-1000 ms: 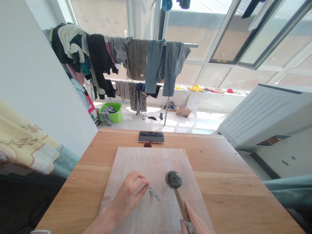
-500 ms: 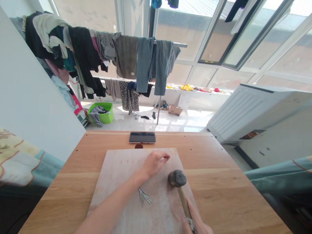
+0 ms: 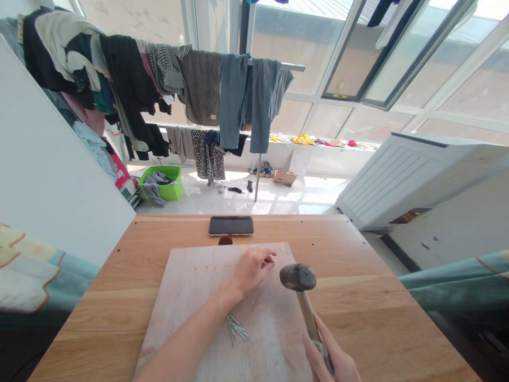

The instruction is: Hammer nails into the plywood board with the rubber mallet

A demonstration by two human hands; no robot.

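My right hand (image 3: 332, 355) is closed around the wooden handle of a hammer (image 3: 298, 277). The hammer's dark, blunt head is raised over the right edge of a pale wooden board (image 3: 183, 307). Near the board's far edge, my left hand (image 3: 254, 268) has its thumb and fingers pinched together. Whatever those fingertips hold, if anything, is too small or hidden to make out. Several loose silvery nails (image 3: 237, 329) lie in a small pile on the board, below my left wrist. A row of small dark dots (image 3: 205, 267) runs along the board left of that hand.
Under the board is a wooden table (image 3: 358, 313), with a phone (image 3: 231, 225) and a round brown object (image 3: 225, 241) beyond the board. Past the table stand a laundry-hung drying rack (image 3: 292, 66), a green basket (image 3: 178, 183) and a white ribbed cabinet (image 3: 369, 180).
The hammer and my right hand have moved up and to the right, so its head is higher. My left hand stays pinched at nearly the same spot. The whole view has shifted slightly.
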